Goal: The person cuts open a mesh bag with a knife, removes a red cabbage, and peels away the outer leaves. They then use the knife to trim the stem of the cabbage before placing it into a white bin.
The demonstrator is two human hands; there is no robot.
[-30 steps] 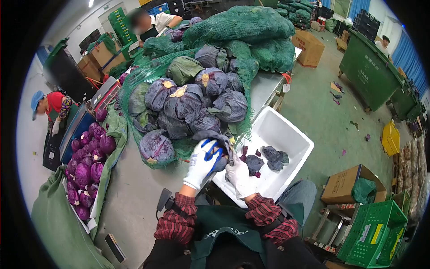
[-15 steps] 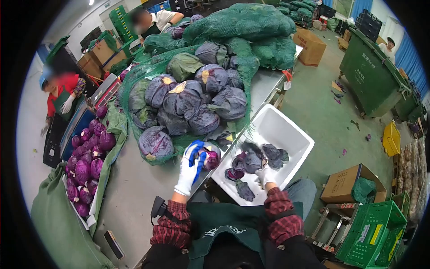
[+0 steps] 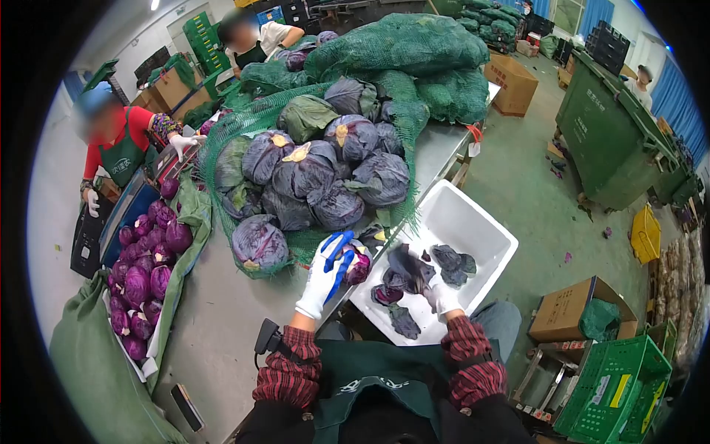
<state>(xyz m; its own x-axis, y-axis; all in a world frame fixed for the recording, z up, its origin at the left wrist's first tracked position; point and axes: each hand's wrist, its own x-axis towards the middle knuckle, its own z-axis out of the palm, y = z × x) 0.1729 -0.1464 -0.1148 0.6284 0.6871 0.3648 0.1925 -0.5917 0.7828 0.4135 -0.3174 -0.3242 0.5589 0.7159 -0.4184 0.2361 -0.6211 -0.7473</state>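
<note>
My left hand (image 3: 325,270), in a white glove with blue coating, is closed over a red cabbage (image 3: 359,265) at the table's edge. The cabbage shows a glossy purple side and is partly hidden by the fingers. My right hand (image 3: 444,297), in a white glove, is over the white bin (image 3: 497,235) with its fingers curled. A blurred dark thing lies at its fingertips, too smeared to name. Just beyond is a dark outer leaf (image 3: 404,265), also blurred. More loose leaves (image 3: 452,263) lie in the bin.
Untrimmed cabbages (image 3: 303,172) fill an open green net bag on the metal table (image 3: 222,311). Peeled purple cabbages (image 3: 138,285) fill a cloth-lined container at left. Two co-workers stand beyond the table. Green crate (image 3: 606,388), carton (image 3: 573,307) and wheeled green bin (image 3: 610,126) are at right.
My right hand has shifted slightly down and away from the dark leaf. My left hand and its cabbage have moved slightly right. The co-worker in red has leaned in, reaching toward the table.
</note>
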